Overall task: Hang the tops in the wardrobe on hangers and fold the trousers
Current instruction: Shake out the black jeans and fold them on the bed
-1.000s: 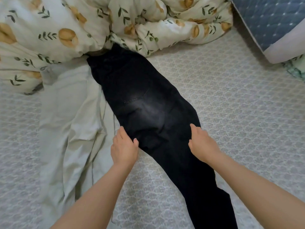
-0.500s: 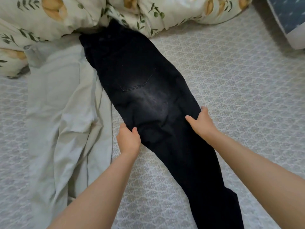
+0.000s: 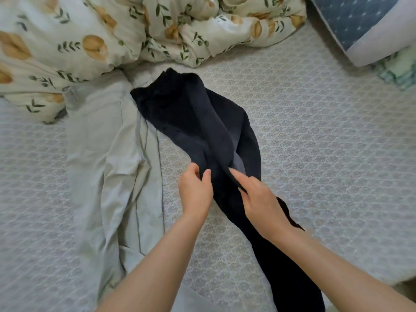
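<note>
A pair of black trousers [image 3: 177,113] lay lengthwise down the middle of a bed, on a pale bed cover [image 3: 315,136] with a small repeating pattern. The waist end pointed away from the person and the leg end ran off the bottom edge of the view, under the right forearm. Both bare hands met at the middle of the trousers.

The left hand [image 3: 195,192] sat at the cloth's left edge, with the thumb and curled fingers [image 3: 193,168] pinching a bunch of the dark fabric between them. Just beside it, the right hand [image 3: 258,199] gripped a long raised fold that ran from the waist down to its fingers. The cloth passed between the thumb side and the fingers, so the hand was closed on the fold. The fabric there was lifted and creased rather than flat.

To the left, touching the trousers near the waist, lay a rumpled pale green garment [image 3: 108,154]. A floral duvet [image 3: 67,41] was heaped across the top, and a blue quilted cushion [image 3: 360,23] sat in the top right corner.
</note>
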Motion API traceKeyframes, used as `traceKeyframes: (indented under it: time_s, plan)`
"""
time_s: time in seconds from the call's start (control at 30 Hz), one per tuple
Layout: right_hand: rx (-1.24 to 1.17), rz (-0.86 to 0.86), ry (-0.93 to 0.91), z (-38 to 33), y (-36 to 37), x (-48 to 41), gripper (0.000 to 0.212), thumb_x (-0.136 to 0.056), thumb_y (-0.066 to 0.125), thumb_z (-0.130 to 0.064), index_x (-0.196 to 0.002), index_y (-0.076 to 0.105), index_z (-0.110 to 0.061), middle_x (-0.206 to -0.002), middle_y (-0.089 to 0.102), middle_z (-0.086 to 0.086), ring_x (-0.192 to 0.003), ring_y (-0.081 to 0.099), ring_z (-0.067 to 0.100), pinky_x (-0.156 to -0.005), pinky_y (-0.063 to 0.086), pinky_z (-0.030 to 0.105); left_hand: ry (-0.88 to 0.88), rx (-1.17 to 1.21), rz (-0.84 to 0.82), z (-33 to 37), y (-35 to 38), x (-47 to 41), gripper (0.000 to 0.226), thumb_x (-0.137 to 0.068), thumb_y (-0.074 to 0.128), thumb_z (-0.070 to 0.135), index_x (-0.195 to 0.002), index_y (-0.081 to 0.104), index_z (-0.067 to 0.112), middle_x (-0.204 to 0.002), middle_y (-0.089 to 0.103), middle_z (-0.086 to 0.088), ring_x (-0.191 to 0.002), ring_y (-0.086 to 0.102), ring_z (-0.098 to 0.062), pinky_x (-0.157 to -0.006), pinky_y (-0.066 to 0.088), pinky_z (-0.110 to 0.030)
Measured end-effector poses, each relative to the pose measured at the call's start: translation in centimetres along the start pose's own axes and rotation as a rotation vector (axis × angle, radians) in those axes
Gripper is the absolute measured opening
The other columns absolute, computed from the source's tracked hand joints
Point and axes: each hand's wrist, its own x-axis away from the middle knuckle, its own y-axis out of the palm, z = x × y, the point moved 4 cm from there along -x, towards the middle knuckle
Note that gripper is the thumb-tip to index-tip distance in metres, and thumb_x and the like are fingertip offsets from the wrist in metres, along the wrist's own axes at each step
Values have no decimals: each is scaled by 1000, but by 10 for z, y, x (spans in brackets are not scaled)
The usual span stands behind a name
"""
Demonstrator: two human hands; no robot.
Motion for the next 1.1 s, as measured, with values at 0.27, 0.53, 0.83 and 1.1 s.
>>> traceKeyframes:
  time_s: [0.27, 0.53, 0.83, 1.1]
  plan:
    - [189, -125, -117, -24, -34, 118, 60, -91, 50, -2, -140, 45, -36, -81, 43, -4, -64, 48, 17, -55, 48, 35, -243, 35, -295, -5, -20, 103, 36, -101, 46, 33, -90, 62, 2, -78, 67, -8, -78, 70, -30, -72, 53, -38]
    - [361, -169, -285, -59, -64, 204, 74, -73, 64, 12, -137, 52, -22, -81, 26, -7, -62, 36, 17, -51, 25, 29, -388, -106, -424, 22, -13, 153, 92, -78, 75, 51, -149, 23, 21, -143, 42, -12, -119, 53, -35, -82, 56, -45]
    - [292, -149, -247, -72, -94, 279, 65, -87, 65, -4, -144, 43, -26, -85, 27, -11, -70, 37, 12, -53, 40, 28, -523, 88, -336, 32, -23, 191, 68, -81, 66, 3, -142, 37, 6, -120, 57, -17, -96, 61, -30, -65, 56, -37]
    - [-47, -164, 103, -66, -142, 315, 48, -98, 57, -26, -142, 41, -34, -124, 60, -14, -112, 56, 4, -99, 47, 29, -224, 304, -389, 97, -54, 242, 23, -89, 59, 1, -92, 72, 19, -82, 69, -4, -78, 65, -20, -69, 56, -34]
